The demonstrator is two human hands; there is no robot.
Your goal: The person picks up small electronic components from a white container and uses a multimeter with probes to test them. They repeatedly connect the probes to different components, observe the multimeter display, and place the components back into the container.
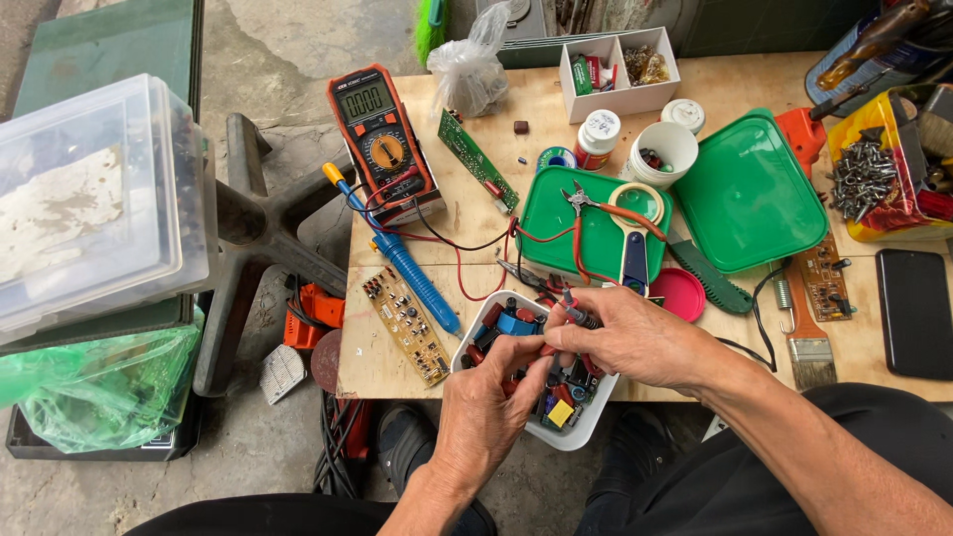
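Observation:
My left hand (486,412) and my right hand (635,337) meet over a white tub (576,433) filled with several small electronic parts in red, blue and yellow. The right hand grips a red probe (574,309) on a red lead, its tip pointing up-left. The left hand pinches a small dark red component (543,351) between thumb and fingers, close against the right hand. An orange multimeter (382,139) lies at the table's far left, its red and black leads trailing toward my hands.
A blue solder sucker (412,273) and two circuit boards (407,323) lie left of the tub. Behind it sit a green box with red-handled pliers (596,213), a green lid (745,194), a brush (806,342), a phone (913,313), and a screw box (869,179).

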